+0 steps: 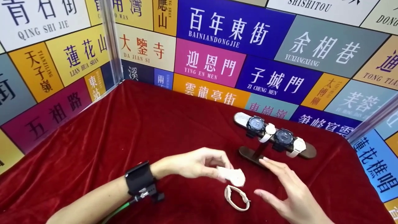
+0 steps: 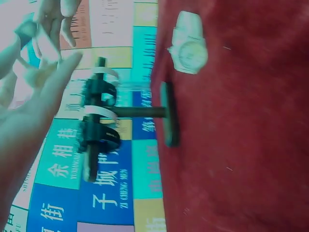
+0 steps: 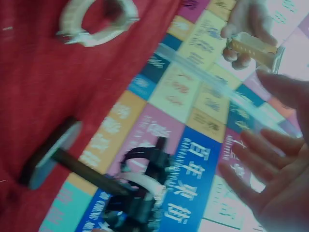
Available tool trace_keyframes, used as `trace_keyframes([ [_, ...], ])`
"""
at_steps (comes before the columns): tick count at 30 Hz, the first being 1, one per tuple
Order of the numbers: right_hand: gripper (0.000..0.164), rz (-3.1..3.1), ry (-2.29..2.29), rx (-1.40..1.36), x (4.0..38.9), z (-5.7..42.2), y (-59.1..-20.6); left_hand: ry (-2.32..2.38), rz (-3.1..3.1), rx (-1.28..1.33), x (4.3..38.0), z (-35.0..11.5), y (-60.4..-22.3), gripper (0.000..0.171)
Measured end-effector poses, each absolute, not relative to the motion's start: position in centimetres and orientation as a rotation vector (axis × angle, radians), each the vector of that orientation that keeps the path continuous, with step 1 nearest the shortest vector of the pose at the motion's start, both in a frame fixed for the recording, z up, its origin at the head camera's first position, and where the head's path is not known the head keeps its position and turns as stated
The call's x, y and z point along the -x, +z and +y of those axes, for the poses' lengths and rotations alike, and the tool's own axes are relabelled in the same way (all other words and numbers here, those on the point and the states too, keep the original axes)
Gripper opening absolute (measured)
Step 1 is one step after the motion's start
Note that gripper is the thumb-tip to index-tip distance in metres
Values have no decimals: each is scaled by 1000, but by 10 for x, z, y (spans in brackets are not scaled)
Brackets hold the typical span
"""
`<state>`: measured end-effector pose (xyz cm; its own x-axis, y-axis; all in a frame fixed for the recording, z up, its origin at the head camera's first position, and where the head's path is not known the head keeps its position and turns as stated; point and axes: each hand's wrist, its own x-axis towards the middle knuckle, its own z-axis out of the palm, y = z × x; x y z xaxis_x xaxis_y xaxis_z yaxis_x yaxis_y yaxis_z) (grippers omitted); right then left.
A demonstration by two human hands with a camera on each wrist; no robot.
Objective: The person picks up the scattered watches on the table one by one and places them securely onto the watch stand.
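My left hand [image 1: 202,163] pinches a cream wristwatch [image 1: 237,178] by its strap, over the red cloth. In the right wrist view the strap of this watch [image 3: 253,50] stretches out from the left hand's fingers. Just below it, a second cream watch [image 1: 238,199] lies on the cloth with its strap closed in a loop. My right hand [image 1: 290,189] is held to the right of both watches, fingers spread and holding nothing. Its fingertips overlap the base of the dark watch stand [image 1: 306,152] in the head view.
On the stand's bar sit black watches [image 1: 284,137] and white watches [image 1: 299,145], with one pale bar end bare at the left. Red cloth [image 1: 149,121] covers the table. Sign-printed panels [image 1: 208,62] rise behind and at both sides.
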<state>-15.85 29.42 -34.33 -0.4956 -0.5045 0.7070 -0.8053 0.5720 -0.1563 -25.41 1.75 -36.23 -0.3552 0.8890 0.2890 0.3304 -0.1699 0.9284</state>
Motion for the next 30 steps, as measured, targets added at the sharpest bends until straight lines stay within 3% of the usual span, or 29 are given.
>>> trace_keyframes([
  [7, 62, -2066, 846, -1348, 146, 272, -300, 1457, 1266, -1395, 247, 27, -337, 21],
  [15, 53, -1960, 927, -1623, 149, 265, -291, 1323, 1358, -1451, 238, 41, -323, 25],
  [21, 40, -1912, 938, -1677, 151, 263, -293, 1322, 1372, -1360, 238, 46, -326, 27],
  [25, 38, -1944, 939, -1657, 152, 265, -299, 1325, 1377, -1331, 239, 49, -331, 20],
  [30, 36, -1983, 925, -1611, 153, 267, -304, 1335, 1375, -1279, 241, 52, -336, 27],
])
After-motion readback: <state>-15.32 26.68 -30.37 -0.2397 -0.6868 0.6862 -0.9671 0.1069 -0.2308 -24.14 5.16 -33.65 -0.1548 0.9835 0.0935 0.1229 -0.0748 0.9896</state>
